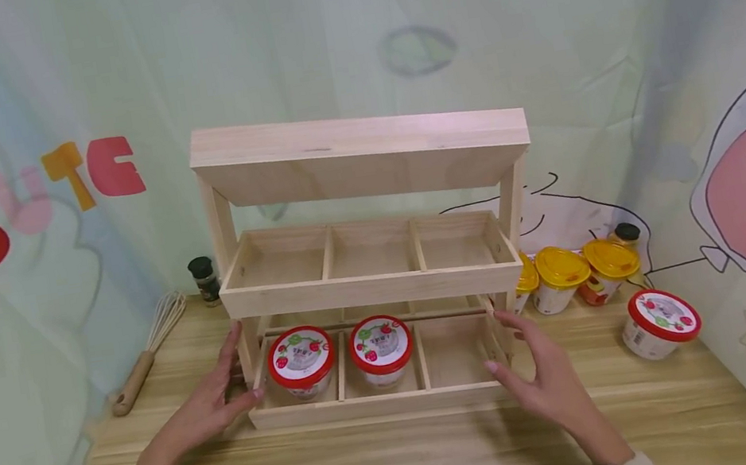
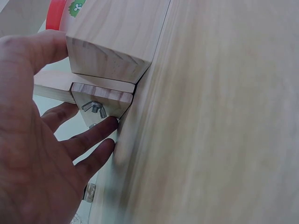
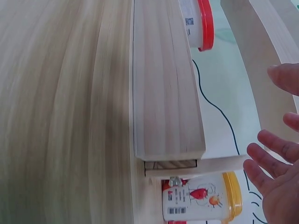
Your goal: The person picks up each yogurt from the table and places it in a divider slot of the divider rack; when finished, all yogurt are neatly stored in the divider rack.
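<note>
A two-tier wooden rack (image 1: 367, 289) stands on the wooden table (image 1: 407, 460), each tier split into three compartments. Two red-lidded cups (image 1: 301, 361) (image 1: 381, 348) sit in the left and middle lower compartments; the right one holds nothing. My left hand (image 1: 207, 406) lies open against the rack's left end, fingers (image 2: 93, 135) touching the leg by a wing nut (image 2: 95, 108), thumb on the lower tray's corner. My right hand (image 1: 539, 376) hovers open beside the rack's right end (image 3: 168, 116), fingers (image 3: 275, 144) spread and just apart from it.
Right of the rack stand several yellow-lidded cups (image 1: 561, 277) and one red-lidded cup (image 1: 660, 322). A whisk (image 1: 145, 355) and a small dark-capped jar (image 1: 205, 278) lie at the left back. A printed curtain closes the table in behind and on both sides.
</note>
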A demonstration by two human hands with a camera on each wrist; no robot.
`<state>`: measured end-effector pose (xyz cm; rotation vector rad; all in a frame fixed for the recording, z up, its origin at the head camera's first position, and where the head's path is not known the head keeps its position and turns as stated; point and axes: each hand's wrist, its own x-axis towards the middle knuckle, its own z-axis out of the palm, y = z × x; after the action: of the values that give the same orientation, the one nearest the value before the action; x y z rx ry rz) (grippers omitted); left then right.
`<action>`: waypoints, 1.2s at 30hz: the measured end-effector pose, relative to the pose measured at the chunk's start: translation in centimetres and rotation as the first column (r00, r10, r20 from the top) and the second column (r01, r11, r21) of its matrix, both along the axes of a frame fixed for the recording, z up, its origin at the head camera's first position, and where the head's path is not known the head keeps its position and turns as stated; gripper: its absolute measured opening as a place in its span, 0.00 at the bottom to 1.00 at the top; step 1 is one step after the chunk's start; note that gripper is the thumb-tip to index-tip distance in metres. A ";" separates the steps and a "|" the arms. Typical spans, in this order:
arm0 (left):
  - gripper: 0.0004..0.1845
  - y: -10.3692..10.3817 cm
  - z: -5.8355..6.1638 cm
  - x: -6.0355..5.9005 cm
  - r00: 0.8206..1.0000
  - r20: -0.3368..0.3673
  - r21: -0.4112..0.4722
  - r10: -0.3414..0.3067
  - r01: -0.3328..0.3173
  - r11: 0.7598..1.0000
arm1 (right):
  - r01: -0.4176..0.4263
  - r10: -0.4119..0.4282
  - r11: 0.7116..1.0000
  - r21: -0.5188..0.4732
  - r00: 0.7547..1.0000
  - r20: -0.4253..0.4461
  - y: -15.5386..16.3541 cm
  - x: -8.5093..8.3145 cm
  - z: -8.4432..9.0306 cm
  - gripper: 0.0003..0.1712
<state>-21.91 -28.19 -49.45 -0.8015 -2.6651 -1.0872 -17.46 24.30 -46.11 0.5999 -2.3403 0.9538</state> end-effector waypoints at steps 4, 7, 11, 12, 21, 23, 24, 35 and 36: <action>0.64 0.0 -0.1 0.0 1.000 0.006 0.008 0.000 0.000 1.000 | 0.031 -0.030 0.999 -0.019 1.000 0.006 0.6 0.2 0.1 0.39; 0.64 0.0 -0.1 0.0 1.000 0.010 0.014 -0.004 0.004 1.000 | 0.060 -0.061 0.997 -0.037 0.998 -0.011 1.1 0.4 0.1 0.36; 0.64 0.0 0.0 -0.1 1.000 -0.004 0.001 0.001 -0.001 1.000 | 0.098 -0.100 0.993 -0.064 0.994 -0.031 1.8 0.6 0.1 0.34; 0.64 0.0 0.0 -0.1 1.000 -0.010 -0.003 0.003 -0.003 1.000 | 0.107 -0.109 0.992 -0.070 0.993 -0.035 2.0 0.6 0.1 0.34; 0.64 0.0 0.0 -0.1 1.000 -0.018 -0.009 0.001 -0.001 1.000 | 0.213 -0.214 0.976 -0.036 0.977 -0.010 3.6 1.1 -0.1 0.34; 0.64 0.1 -0.1 -0.1 1.000 -0.013 -0.005 0.000 0.000 1.000 | 0.231 -0.231 0.973 -0.031 0.973 0.000 4.0 1.2 -0.2 0.34; 0.64 0.1 -0.1 -0.1 1.000 -0.009 -0.002 -0.002 0.002 1.000 | 0.240 -0.240 0.970 -0.030 0.971 0.004 4.2 1.3 -0.2 0.34; 0.64 0.0 -0.1 0.1 1.000 0.009 0.002 0.004 -0.004 1.000 | 0.392 -0.384 0.918 -0.067 0.917 0.104 6.0 1.6 0.0 0.37; 0.64 0.0 -0.2 0.1 1.000 0.008 0.001 0.004 -0.004 1.000 | 0.401 -0.392 0.913 -0.072 0.914 0.107 6.2 1.6 0.1 0.37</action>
<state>-21.85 -28.21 -49.61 -0.7928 -2.6712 -1.0938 -15.83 30.46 -46.04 0.0344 -2.3530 0.9034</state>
